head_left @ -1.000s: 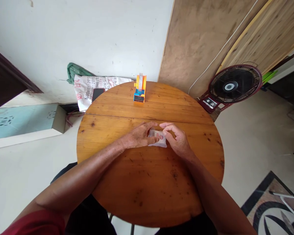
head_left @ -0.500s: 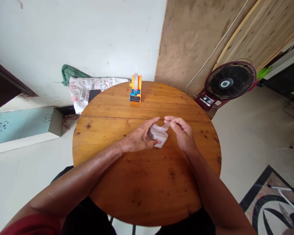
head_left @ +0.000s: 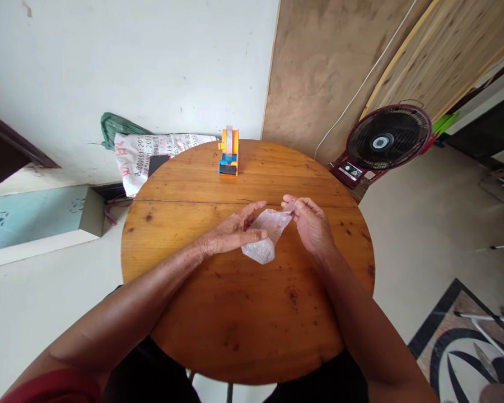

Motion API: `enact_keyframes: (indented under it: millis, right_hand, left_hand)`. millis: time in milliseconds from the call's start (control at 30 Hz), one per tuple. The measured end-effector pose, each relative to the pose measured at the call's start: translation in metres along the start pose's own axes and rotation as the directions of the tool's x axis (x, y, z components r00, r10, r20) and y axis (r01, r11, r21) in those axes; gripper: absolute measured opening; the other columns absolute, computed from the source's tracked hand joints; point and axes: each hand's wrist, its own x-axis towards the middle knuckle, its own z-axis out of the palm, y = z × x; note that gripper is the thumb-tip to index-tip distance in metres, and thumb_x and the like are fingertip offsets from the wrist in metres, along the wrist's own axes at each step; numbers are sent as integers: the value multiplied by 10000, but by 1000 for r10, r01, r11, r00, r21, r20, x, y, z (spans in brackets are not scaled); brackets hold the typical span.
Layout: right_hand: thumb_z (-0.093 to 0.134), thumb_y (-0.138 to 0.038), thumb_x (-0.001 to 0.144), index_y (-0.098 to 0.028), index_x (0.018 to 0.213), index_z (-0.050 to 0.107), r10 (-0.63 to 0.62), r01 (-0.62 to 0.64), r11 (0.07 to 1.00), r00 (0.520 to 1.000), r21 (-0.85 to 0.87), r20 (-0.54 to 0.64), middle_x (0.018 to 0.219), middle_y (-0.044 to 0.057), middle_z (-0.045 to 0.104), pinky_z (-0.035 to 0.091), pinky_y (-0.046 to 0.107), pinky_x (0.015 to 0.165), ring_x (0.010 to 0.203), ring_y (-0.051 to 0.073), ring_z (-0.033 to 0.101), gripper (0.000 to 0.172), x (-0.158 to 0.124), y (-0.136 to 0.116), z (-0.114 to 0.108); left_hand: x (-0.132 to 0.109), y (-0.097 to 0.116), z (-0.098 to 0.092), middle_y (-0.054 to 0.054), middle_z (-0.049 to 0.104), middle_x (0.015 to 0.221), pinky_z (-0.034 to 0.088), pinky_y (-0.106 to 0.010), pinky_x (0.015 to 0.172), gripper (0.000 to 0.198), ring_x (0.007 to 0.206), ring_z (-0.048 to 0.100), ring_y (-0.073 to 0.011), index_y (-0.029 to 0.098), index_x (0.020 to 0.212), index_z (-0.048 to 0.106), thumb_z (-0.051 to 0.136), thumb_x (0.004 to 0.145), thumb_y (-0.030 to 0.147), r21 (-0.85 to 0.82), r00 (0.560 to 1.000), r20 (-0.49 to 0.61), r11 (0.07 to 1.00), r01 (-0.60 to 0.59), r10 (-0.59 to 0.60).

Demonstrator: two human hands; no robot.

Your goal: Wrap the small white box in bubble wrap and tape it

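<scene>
A clear plastic wrapper (head_left: 264, 239) lies stretched out on the round wooden table (head_left: 243, 313), near its middle. My left hand (head_left: 231, 235) rests on the wrapper's left side with its fingers pressing it down. My right hand (head_left: 309, 226) pinches the wrapper's upper right corner between thumb and fingers and holds it a little above the tabletop.
An orange and blue tape dispenser (head_left: 228, 152) stands at the table's far edge. A printed white sack (head_left: 151, 151) and a green bag (head_left: 115, 125) lie against the wall behind. A dark red floor fan (head_left: 382, 143) stands to the right, and a patterned rug (head_left: 466, 347) lies lower right.
The small folded packet between my hands has been pulled open into a longer sheet. My right hand lifted its corner up and to the right. The left hand stayed pressing it down.
</scene>
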Motion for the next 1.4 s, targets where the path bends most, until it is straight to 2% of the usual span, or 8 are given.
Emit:
enact_keyframes:
  millis: [200,333,467,667,833,1033,1233,1400]
  right_hand:
    - [786,-413,708,-239,736,605,122,-110,983,990,148,-74,1039,10,754,509,368,893,964,206,684,252,3,-4,1]
    - [818,-397,663,-237,719,626,135,-114,973,986,201,-96,989,1,759,501,354,902,950,197,677,256,7,-5,-2]
    - [810,-394,662,-235,715,625,129,-101,972,984,211,-123,988,10,757,507,367,901,933,201,676,249,11,-3,-6]
    - [798,-409,661,-223,725,627,142,-116,980,977,163,-157,975,23,752,521,348,834,897,192,680,261,15,2,-8]
    - [681,-435,797,-225,872,680,-44,43,999,956,-9,-290,829,6,724,487,280,667,701,134,654,223,9,-6,-7]
    - [697,-394,805,-227,902,698,-4,5,997,1000,-75,14,848,24,719,509,298,629,721,161,660,194,-10,-13,6]
    - [678,-418,813,-241,1064,669,66,-10,944,985,-329,159,1115,61,716,506,365,908,1041,213,653,307,-17,-7,16]
    - [701,-417,766,-222,1086,638,42,23,900,989,-435,139,1083,80,715,523,387,876,968,230,674,380,-17,1,20]
  left_hand:
    - [-4,19,6,-60,651,1079,485,-316,781,533,937,619,-206,207,1214,511,648,824,543,56,994,-103,998,31,-25]
    - [-4,22,4,13,546,757,401,-267,647,383,688,505,-131,181,843,530,607,843,556,134,990,-124,990,-48,65]
    - [-4,17,0,-12,581,778,397,-284,707,434,746,522,-153,171,771,599,538,871,588,213,997,-83,977,12,6]
    - [2,0,-2,-21,644,762,409,-281,655,375,686,550,-153,171,876,699,629,788,529,46,989,-111,994,103,-98]
    - [8,-4,-3,-41,704,779,444,-288,677,276,684,586,-154,146,816,735,747,621,342,-95,924,-355,989,113,-140]
    - [9,4,-3,-68,740,844,479,-309,738,395,719,625,-169,126,891,750,799,546,313,-212,857,-506,977,-9,-102]
    - [5,10,1,-54,745,865,480,-292,746,450,748,633,-162,125,1009,746,794,588,277,-154,899,-437,988,-28,-42]
    - [3,11,2,-37,739,884,492,-287,721,416,689,606,-135,144,1033,747,772,638,272,-107,932,-362,993,-59,16]
